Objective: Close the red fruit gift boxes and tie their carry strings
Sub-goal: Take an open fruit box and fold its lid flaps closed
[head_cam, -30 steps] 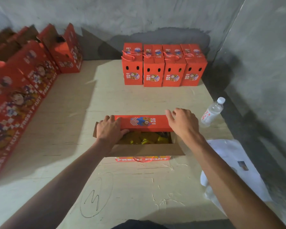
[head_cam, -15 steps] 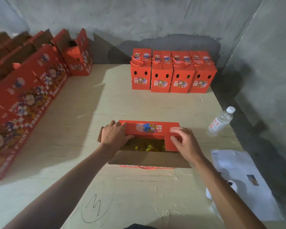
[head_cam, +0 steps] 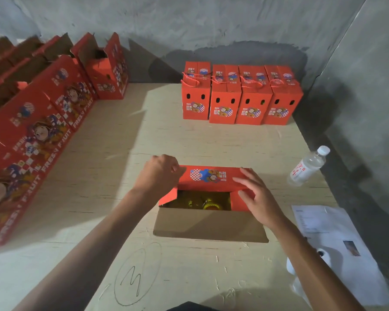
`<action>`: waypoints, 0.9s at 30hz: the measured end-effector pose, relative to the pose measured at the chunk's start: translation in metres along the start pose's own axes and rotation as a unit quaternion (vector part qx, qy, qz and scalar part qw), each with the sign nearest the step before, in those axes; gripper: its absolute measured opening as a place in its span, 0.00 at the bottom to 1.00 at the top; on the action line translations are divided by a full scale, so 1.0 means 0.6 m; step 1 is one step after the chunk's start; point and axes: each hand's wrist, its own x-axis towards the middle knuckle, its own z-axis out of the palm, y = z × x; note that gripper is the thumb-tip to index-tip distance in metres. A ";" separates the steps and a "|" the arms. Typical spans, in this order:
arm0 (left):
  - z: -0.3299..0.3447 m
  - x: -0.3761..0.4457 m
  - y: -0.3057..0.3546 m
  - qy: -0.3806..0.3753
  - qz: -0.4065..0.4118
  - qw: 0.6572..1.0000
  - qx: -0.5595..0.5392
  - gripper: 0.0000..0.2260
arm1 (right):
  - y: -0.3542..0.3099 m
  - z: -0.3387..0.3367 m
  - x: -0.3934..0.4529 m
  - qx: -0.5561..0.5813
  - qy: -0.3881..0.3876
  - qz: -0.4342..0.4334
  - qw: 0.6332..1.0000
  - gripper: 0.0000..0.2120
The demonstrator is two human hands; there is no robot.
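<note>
While the open gift box (head_cam: 209, 205) stands in the middle of the plywood table (head_cam: 112, 135), directly in front of the person, treat flap folding as the step in hand. Work from left to right.

1. Left hand (head_cam: 160, 176): its fingers are curled over the left end of the box, at the corner of the far top flap (head_cam: 211, 177); what the fingertips grip is hidden behind the knuckles. Keep this end pinned so the box cannot slide.
2. Left side flap (head_cam: 167, 196): it angles inward under the far flap. Tuck it fully down first.
3. Yellow fruit (head_cam: 208, 202): it shows through the gap (check that nothing stands proud of the rim).
4. Right hand (head_cam: 254, 194): its fingers are spread nearly straight and press flat on the right end of the far flap, gripping nothing. Maintain even downward pressure.
5. Near flap (head_cam: 209, 224): it lies open toward the person, brown side up. Fold it over last, then tie the string.

Four closed boxes (head_cam: 240, 95) at the far edge, with strings on top, indicate the target result.
</note>
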 end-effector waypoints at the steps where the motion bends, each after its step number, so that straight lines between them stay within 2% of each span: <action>1: 0.009 -0.006 -0.004 -0.007 0.003 0.998 -0.057 0.13 | 0.001 0.000 -0.001 0.011 0.002 0.000 1.000 0.18; 3: 0.034 -0.020 -0.026 -0.022 0.007 0.995 -0.098 0.14 | 0.002 0.000 -0.004 0.042 0.012 0.005 0.999 0.18; 6: 0.064 -0.047 -0.076 -0.035 0.050 0.984 -0.169 0.03 | 0.006 0.003 -0.006 0.059 0.023 0.008 0.998 0.18; 7: 0.070 -0.055 -0.092 -0.037 0.085 0.979 -0.180 0.03 | 0.006 0.004 -0.006 0.061 0.025 0.004 0.998 0.18; 10: 0.079 -0.067 -0.125 -0.005 0.224 0.968 -0.114 0.05 | 0.007 0.002 -0.006 0.084 0.025 0.013 0.996 0.12; 12: 0.079 -0.068 -0.139 -0.004 0.271 0.959 -0.083 0.10 | 0.008 -0.003 -0.009 0.093 0.022 0.014 0.995 0.08; 15: 0.068 -0.068 -0.151 -0.030 0.284 0.957 -0.059 0.18 | 0.014 -0.014 -0.019 0.054 0.009 -0.002 0.998 0.05; 17: 0.063 -0.065 -0.155 -0.046 0.276 0.959 -0.051 0.25 | 0.013 -0.023 -0.031 0.047 -0.005 0.000 0.999 0.12; 20: 0.053 -0.058 -0.161 -0.075 0.236 0.967 -0.060 0.27 | 0.018 -0.038 -0.050 0.079 -0.038 0.022 0.996 0.25; 24: 0.048 -0.058 -0.173 -0.118 0.208 0.970 -0.044 0.31 | 0.017 -0.052 -0.070 0.126 -0.117 0.042 0.984 0.30; 27: 0.046 -0.059 -0.176 -0.138 0.175 0.972 -0.075 0.39 | 0.017 -0.056 -0.074 0.164 -0.126 0.065 0.976 0.34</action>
